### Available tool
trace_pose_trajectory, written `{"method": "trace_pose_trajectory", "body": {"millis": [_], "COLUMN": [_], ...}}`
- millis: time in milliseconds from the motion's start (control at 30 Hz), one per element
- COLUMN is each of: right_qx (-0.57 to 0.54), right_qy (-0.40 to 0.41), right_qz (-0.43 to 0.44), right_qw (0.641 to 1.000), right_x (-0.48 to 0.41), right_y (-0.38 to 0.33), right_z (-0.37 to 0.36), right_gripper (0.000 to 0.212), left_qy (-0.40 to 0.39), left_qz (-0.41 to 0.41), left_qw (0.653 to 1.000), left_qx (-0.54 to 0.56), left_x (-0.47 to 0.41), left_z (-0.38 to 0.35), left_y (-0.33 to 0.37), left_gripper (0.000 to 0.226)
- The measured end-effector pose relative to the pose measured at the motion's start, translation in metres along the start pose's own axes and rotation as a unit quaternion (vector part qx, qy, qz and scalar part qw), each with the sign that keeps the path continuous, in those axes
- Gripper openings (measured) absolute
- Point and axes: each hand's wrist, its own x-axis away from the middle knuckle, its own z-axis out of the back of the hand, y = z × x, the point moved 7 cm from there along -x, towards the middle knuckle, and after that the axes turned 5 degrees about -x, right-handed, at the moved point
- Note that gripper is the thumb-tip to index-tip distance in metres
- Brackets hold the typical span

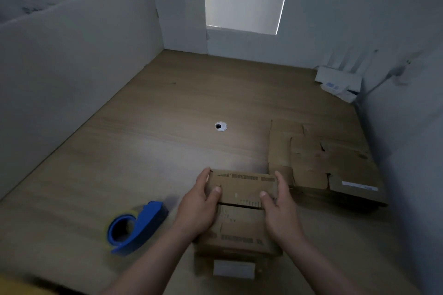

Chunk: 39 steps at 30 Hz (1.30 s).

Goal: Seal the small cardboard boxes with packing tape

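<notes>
Left hand [200, 208] and right hand [280, 211] each grip the cardboard box [239, 225], its long axis pointing away.

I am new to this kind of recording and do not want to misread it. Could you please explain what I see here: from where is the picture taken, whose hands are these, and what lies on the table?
There is no machine here: a person works with bare hands. The single picture comes from a camera worn on the person's head, looking forward and down.

The left hand and the right hand grip a small cardboard box by its sides, with the thumbs on its top flaps, which are folded down.

On the wooden table, a blue tape dispenser lies to the left of the box, and no hand touches it. To the right lies flattened cardboard. Farther back there is a round cable hole in the table.
</notes>
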Motion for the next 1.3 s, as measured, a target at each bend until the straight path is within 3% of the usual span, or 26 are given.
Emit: {"method": "trace_pose_trajectory", "body": {"millis": [67, 133, 200, 267, 400, 500, 700, 867, 1000, 1100, 1300], "right_qx": [0.013, 0.021, 0.03, 0.038, 0.059, 0.071, 0.066, 0.073, 0.063, 0.072, 0.146], "right_qy": [0.009, 0.021, 0.03, 0.037, 0.044, 0.047, 0.044, 0.04, 0.041, 0.035, -0.013], "right_qz": [0.005, 0.012, 0.022, 0.034, 0.058, 0.063, 0.061, 0.065, 0.06, 0.065, 0.068], "right_qw": [1.0, 0.999, 0.999, 0.998, 0.996, 0.994, 0.995, 0.994, 0.995, 0.995, 0.987], "right_x": [-0.003, -0.003, -0.005, -0.006, -0.007, -0.007, -0.004, -0.003, -0.006, -0.013, -0.02], "right_y": [0.003, 0.004, 0.004, 0.004, 0.002, 0.001, 0.003, 0.008, 0.011, 0.009, 0.014], "right_z": [0.001, 0.002, 0.001, 0.0, -0.009, -0.014, -0.023, -0.022, -0.018, -0.016, -0.025], "right_gripper": [0.066, 0.064, 0.063, 0.063, 0.059, 0.058, 0.057, 0.057, 0.058, 0.059, 0.059], "left_qy": [-0.003, 0.048, 0.137, 0.17, 0.101, 0.062, 0.074, 0.105, 0.158, 0.19, 0.252], "left_qz": [0.005, 0.015, 0.031, 0.071, 0.152, 0.175, 0.183, 0.152, 0.055, -0.009, -0.045], "left_qw": [1.0, 0.997, 0.99, 0.974, 0.944, 0.931, 0.924, 0.949, 0.965, 0.961, 0.935], "left_qx": [0.024, 0.054, -0.01, -0.133, -0.275, -0.314, -0.329, -0.254, -0.202, -0.202, -0.246], "left_x": [-0.001, 0.004, 0.012, 0.02, 0.027, 0.024, 0.025, 0.025, 0.011, 0.008, 0.011], "left_z": [0.005, 0.021, 0.05, 0.071, 0.079, 0.076, 0.073, 0.084, 0.124, 0.137, 0.097], "left_y": [-0.003, -0.023, -0.055, -0.099, -0.169, -0.187, -0.199, -0.173, -0.104, -0.045, 0.017], "left_gripper": [0.061, 0.057, 0.05, 0.047, 0.054, 0.057, 0.064, 0.06, 0.051, 0.048, 0.046]}}
